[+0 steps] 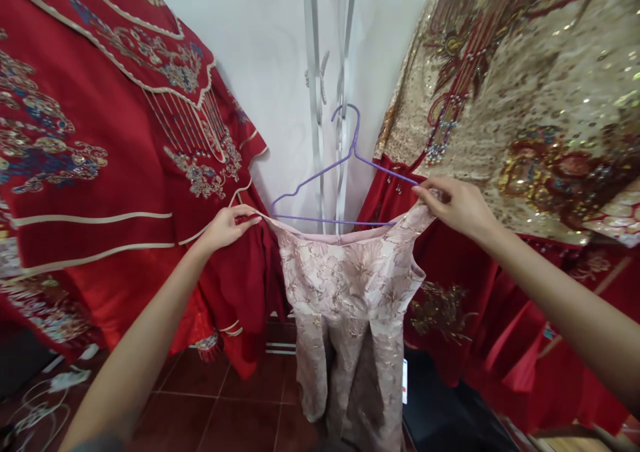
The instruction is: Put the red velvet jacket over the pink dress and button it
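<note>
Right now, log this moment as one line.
left hand: pinches pink dress top edge | right hand: grips dress at purple hanger end | hanger: hooked on white rack

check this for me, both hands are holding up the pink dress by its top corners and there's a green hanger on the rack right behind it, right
Nearly. The hanger is purple, not green, as the head view shows. The rest holds: the left hand and the right hand each pinch a top corner of the pink dress, and the hanger hooks on the white rack behind it.

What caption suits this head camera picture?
Two hands, left and right, hold a pink dress at a purple hanger between embroidered red robes.
</note>
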Action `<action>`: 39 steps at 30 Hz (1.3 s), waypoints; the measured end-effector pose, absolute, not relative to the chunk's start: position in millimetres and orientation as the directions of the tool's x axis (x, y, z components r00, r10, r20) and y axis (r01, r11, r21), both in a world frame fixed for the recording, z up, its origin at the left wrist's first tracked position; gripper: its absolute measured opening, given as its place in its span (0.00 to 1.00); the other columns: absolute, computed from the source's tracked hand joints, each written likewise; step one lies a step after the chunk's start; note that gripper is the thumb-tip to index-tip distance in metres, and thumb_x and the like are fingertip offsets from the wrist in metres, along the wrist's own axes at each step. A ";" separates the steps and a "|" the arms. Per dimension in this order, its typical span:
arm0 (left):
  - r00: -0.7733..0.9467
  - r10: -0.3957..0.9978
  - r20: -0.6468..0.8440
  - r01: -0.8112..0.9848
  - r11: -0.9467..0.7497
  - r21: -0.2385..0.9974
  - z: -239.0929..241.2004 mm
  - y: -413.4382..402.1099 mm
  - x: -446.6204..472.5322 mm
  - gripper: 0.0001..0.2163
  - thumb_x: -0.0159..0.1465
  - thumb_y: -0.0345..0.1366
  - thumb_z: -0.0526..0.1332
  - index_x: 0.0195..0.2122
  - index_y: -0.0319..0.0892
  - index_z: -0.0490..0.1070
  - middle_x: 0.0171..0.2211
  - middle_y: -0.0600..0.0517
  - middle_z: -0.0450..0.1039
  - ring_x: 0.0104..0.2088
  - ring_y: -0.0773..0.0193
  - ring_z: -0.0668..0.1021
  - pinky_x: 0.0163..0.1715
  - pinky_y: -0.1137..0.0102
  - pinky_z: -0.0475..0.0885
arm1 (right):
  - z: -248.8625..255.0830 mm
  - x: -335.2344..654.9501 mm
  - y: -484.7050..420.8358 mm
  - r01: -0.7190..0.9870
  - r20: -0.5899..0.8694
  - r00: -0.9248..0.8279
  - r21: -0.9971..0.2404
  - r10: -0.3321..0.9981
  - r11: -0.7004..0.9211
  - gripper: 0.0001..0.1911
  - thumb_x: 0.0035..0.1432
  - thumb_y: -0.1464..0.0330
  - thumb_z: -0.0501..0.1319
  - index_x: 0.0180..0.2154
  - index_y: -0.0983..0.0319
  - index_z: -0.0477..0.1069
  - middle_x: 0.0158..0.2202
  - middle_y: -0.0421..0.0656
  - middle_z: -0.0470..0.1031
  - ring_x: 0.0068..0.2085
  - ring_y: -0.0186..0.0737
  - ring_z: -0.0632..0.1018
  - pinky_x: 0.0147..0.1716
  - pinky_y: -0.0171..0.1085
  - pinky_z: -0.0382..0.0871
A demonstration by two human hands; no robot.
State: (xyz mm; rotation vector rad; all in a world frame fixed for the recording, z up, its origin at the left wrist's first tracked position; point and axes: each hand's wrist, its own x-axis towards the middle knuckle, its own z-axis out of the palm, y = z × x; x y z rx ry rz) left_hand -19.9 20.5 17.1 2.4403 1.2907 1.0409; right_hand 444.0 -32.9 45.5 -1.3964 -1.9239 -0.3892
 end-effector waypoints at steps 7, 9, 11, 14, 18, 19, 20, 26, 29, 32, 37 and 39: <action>0.426 0.785 0.449 0.658 -0.610 0.441 33.6 32.5 -15.9 0.20 0.59 0.53 0.60 0.34 0.38 0.76 0.37 0.45 0.78 0.40 0.58 0.76 0.45 0.66 0.69 | 54.8 450.2 -35.7 0.918 0.654 -0.180 -0.156 0.735 0.364 0.19 0.63 0.53 0.51 0.29 0.59 0.68 0.29 0.44 0.74 0.28 0.39 0.70 0.32 0.36 0.59; 0.429 0.796 0.427 0.680 -0.596 0.428 34.5 36.5 -14.9 0.20 0.59 0.53 0.60 0.34 0.38 0.76 0.37 0.46 0.78 0.38 0.58 0.77 0.43 0.67 0.70 | 54.0 449.5 -35.2 0.921 0.649 -0.164 -0.169 0.743 0.351 0.20 0.63 0.52 0.51 0.29 0.59 0.68 0.28 0.45 0.75 0.28 0.40 0.70 0.32 0.36 0.59; 0.431 0.807 0.404 0.696 -0.582 0.420 34.8 39.3 -13.7 0.20 0.59 0.53 0.60 0.35 0.39 0.77 0.37 0.46 0.78 0.37 0.59 0.77 0.40 0.68 0.70 | 53.0 448.5 -34.7 0.921 0.647 -0.151 -0.184 0.748 0.344 0.21 0.63 0.50 0.51 0.30 0.59 0.69 0.29 0.45 0.75 0.28 0.40 0.70 0.32 0.36 0.59; 0.432 0.818 0.380 0.699 -0.570 0.432 34.7 40.5 -11.2 0.21 0.58 0.54 0.60 0.35 0.38 0.77 0.36 0.47 0.78 0.35 0.60 0.77 0.34 0.70 0.70 | 52.1 447.9 -34.3 0.917 0.645 -0.146 -0.196 0.750 0.347 0.21 0.63 0.50 0.51 0.30 0.59 0.69 0.30 0.45 0.76 0.29 0.39 0.71 0.32 0.36 0.59; 0.403 0.850 0.340 0.726 -0.523 0.447 35.1 36.9 -7.5 0.22 0.58 0.54 0.60 0.35 0.37 0.76 0.31 0.48 0.77 0.25 0.66 0.72 0.24 0.73 0.65 | 51.7 448.6 -33.6 0.917 0.659 -0.150 -0.185 0.737 0.352 0.23 0.63 0.49 0.50 0.30 0.59 0.68 0.29 0.45 0.75 0.28 0.39 0.70 0.32 0.36 0.59; 0.395 0.858 0.328 0.734 -0.510 0.449 35.3 35.8 -6.9 0.22 0.58 0.53 0.60 0.35 0.37 0.76 0.29 0.49 0.77 0.22 0.68 0.70 0.22 0.73 0.62 | 51.8 448.8 -33.4 0.917 0.661 -0.151 -0.183 0.735 0.353 0.23 0.63 0.48 0.50 0.29 0.59 0.68 0.29 0.45 0.75 0.28 0.39 0.70 0.31 0.36 0.59; 0.390 0.865 0.316 0.741 -0.498 0.450 35.4 34.9 -6.5 0.21 0.58 0.53 0.60 0.35 0.37 0.76 0.26 0.50 0.76 0.20 0.69 0.68 0.20 0.73 0.60 | 51.9 448.9 -33.3 0.917 0.660 -0.153 -0.182 0.735 0.355 0.23 0.63 0.48 0.50 0.29 0.59 0.68 0.28 0.45 0.75 0.28 0.39 0.70 0.31 0.36 0.59; 0.377 0.873 0.309 0.749 -0.483 0.454 32.4 39.1 -7.2 0.21 0.55 0.53 0.61 0.34 0.38 0.77 0.20 0.51 0.73 0.20 0.65 0.69 0.21 0.71 0.61 | 51.5 447.4 -34.3 0.916 0.653 -0.152 -0.188 0.742 0.353 0.22 0.63 0.49 0.50 0.29 0.58 0.67 0.28 0.44 0.74 0.28 0.39 0.70 0.31 0.35 0.59; 0.396 0.847 0.354 0.733 -0.524 0.435 32.9 43.0 -6.4 0.20 0.54 0.54 0.61 0.33 0.40 0.78 0.25 0.50 0.77 0.25 0.61 0.74 0.26 0.70 0.66 | 51.5 448.0 -34.3 0.913 0.647 -0.157 -0.193 0.747 0.358 0.20 0.63 0.51 0.51 0.30 0.58 0.68 0.29 0.44 0.74 0.28 0.38 0.70 0.31 0.35 0.59; 0.424 0.828 0.366 0.743 -0.550 0.382 37.5 44.4 -5.7 0.20 0.55 0.54 0.60 0.34 0.40 0.77 0.30 0.49 0.79 0.29 0.61 0.75 0.31 0.70 0.69 | 52.6 450.0 -34.2 0.913 0.636 -0.157 -0.198 0.755 0.357 0.20 0.63 0.51 0.52 0.30 0.59 0.69 0.27 0.43 0.73 0.27 0.37 0.70 0.31 0.35 0.59; 0.484 0.801 0.353 0.762 -0.584 0.279 42.9 47.9 -6.0 0.20 0.58 0.51 0.59 0.37 0.39 0.77 0.36 0.47 0.79 0.34 0.59 0.77 0.37 0.69 0.69 | 54.2 450.4 -34.7 0.916 0.638 -0.162 -0.187 0.753 0.355 0.18 0.63 0.55 0.53 0.30 0.59 0.69 0.27 0.43 0.74 0.27 0.38 0.70 0.31 0.35 0.59; 0.505 0.789 0.351 0.765 -0.597 0.241 43.3 50.4 -5.0 0.19 0.58 0.50 0.58 0.36 0.40 0.78 0.37 0.47 0.79 0.36 0.58 0.77 0.40 0.69 0.68 | 54.1 449.9 -34.7 0.916 0.637 -0.168 -0.182 0.752 0.358 0.16 0.63 0.56 0.53 0.30 0.59 0.69 0.28 0.43 0.74 0.28 0.38 0.70 0.32 0.34 0.59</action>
